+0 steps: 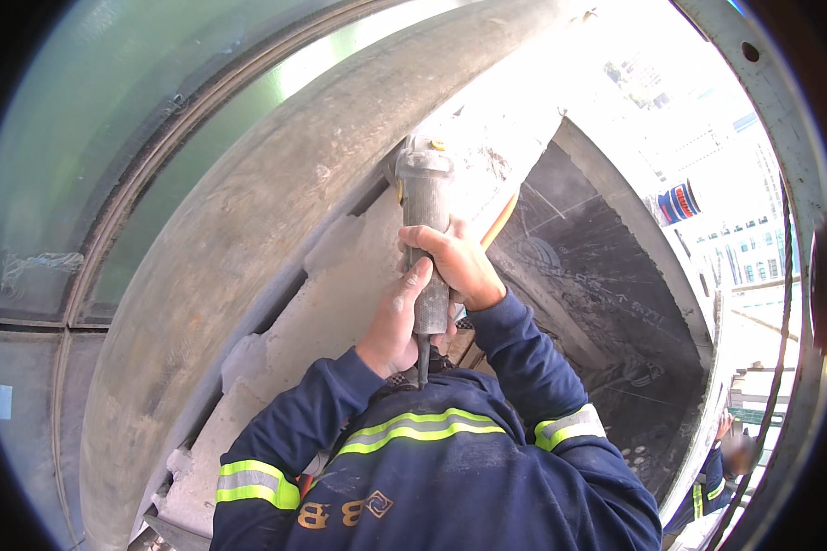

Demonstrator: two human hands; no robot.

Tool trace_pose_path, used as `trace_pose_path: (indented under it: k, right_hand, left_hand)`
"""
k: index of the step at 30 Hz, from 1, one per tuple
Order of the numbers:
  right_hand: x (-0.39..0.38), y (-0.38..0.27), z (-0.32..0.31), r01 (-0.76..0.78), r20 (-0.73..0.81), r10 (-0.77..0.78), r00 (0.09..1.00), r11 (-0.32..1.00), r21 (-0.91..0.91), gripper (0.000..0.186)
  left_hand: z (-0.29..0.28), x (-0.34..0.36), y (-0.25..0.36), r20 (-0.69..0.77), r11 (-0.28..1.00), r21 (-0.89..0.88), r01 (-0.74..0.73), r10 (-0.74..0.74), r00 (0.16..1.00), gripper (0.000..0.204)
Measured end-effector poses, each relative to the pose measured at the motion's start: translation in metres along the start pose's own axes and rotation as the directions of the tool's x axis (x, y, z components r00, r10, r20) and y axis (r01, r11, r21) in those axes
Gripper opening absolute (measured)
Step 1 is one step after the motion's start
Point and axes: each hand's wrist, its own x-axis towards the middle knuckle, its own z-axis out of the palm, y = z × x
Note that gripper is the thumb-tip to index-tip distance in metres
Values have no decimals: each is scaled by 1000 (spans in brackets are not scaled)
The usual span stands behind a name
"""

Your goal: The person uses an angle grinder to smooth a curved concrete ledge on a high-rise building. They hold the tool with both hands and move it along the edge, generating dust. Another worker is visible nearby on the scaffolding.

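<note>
A dusty grey angle grinder (425,197) is upright in the picture, its head pointing away from me and its black cord (423,363) hanging from the near end. My right hand (469,266) is closed around the middle of its body. Lower down, my left hand (390,329) grips the rear of the same tool, the thumb lying along its side. The grinder's head meets the pale ledge (345,266) beside a long curved concrete beam (220,220). Its disc is hidden behind the head, and glare washes out the surface beyond.
Green glass panels (193,64) line the left. At right lies a dark board-lined recess (606,303) with an orange hose (501,220) at its edge. Beyond are a blue can (678,202), a dark rope (785,331) and another person (715,482) in reflective workwear.
</note>
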Motion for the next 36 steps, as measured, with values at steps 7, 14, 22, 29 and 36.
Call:
trace_pose_path:
  k: [7, 14, 22, 29, 36]
  right_hand:
    - [-31, -15, 12, -39, -11, 38, 999, 994, -99, 35]
    - [-49, -6, 24, -17, 39, 19, 999, 999, -50, 40]
    - [-57, 0, 32, -7, 34, 10, 999, 996, -84, 40]
    - [-57, -1, 34, -3, 19, 5, 1000, 997, -71, 37]
    - [-44, 1, 26, -27, 17, 28, 999, 999, -35, 37]
  left_hand:
    - [-5, -23, -12, 4, 1000, 0, -6, 6, 1000, 54]
    - [-11, -46, -20, 5, 1000, 14, -24, 24, 1000, 54]
    - [-18, -60, -23, 14, 1000, 14, -14, 14, 1000, 52]
    - [-16, -60, -20, 26, 1000, -1, -19, 19, 999, 54]
    - [-11, -47, -15, 19, 1000, 12, -13, 13, 1000, 55]
